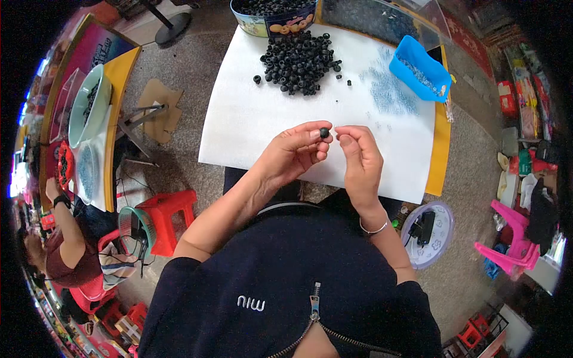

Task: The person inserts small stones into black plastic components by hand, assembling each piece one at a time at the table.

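Observation:
My left hand [292, 152] pinches a small round black piece [324, 132] between thumb and fingertips, above the white sheet on the table. Close beside it, my right hand [360, 156] has thumb and forefinger pressed together; whatever they hold, if anything, is too small to make out. Beyond both hands lies a heap of small black pieces [298, 62], some of them ring-shaped, with a few loose ones around it. Scattered tiny bluish bits [391, 89] lie on the right part of the white sheet [239, 128], near a blue tray [419, 71].
A printed tin [274, 27] full of black pieces and a clear bin [370, 21] stand at the back edge. On the left, another person [71, 238] sits at a side table with a pale green basin [89, 107]. A red stool [170, 221] stands between.

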The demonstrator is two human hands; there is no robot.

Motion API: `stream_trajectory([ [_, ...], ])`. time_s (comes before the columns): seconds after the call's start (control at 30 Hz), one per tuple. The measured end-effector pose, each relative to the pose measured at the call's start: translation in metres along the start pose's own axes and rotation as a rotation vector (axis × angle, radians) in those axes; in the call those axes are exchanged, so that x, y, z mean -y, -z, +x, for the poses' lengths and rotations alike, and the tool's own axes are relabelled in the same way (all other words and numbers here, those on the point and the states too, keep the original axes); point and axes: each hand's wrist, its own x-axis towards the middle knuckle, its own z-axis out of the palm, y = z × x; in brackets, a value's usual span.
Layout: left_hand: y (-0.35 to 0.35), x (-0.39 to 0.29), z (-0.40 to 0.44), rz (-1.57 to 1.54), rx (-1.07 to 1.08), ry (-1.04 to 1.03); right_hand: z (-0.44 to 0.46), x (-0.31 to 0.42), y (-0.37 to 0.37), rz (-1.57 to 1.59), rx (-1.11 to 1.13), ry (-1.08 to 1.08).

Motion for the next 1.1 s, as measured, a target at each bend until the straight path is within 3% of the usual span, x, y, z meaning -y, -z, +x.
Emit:
stream_trajectory([
  [0.3, 0.012, 0.003, 0.003, -0.188, 0.043, 0.054, -0.003, -0.014, 0.036, -0.078, -0.138, -0.095],
  [0.47, 0.006, -0.003, 0.002, 0.028, -0.114, -0.038, 0.004, -0.031, 0.067, -0.234, -0.307, -0.089],
  [0.77, 0.019, -0.013, 0.008, 0.183, -0.215, -0.107, 0.048, -0.062, 0.063, -0.754, -0.042, 0.231],
  [1.0, 0.021, -0.013, 0.008, 0.166, -0.187, -0.06, 0.071, -0.058, 0.052, -1.068, 0.218, 0.242],
  [1.1, 0.033, -0.01, 0.013, 0.129, -0.104, -0.052, 0.072, -0.047, 0.047, -0.738, 0.116, 0.137],
])
